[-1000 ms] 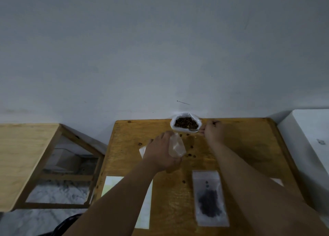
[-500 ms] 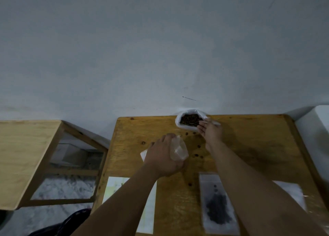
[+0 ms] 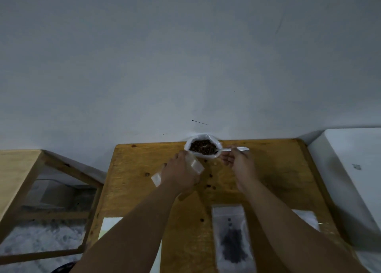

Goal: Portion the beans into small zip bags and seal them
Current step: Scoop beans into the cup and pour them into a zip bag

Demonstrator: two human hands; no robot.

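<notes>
Right hand (image 3: 240, 159) now holds spoon (image 3: 233, 149) in beans (image 3: 203, 148).

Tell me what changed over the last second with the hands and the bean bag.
The right hand has taken hold of a white spoon, its tip now dipped into the beans in the open white bag; earlier it was empty beside that bag. The left hand still holds the empty zip bag near it. The filled zip bag stays flat on the table.

The scene is dim and flat, with a grey cast and soft shadows. Straight edges bend toward the corners, and the near forearms and bags look blurred.
</notes>
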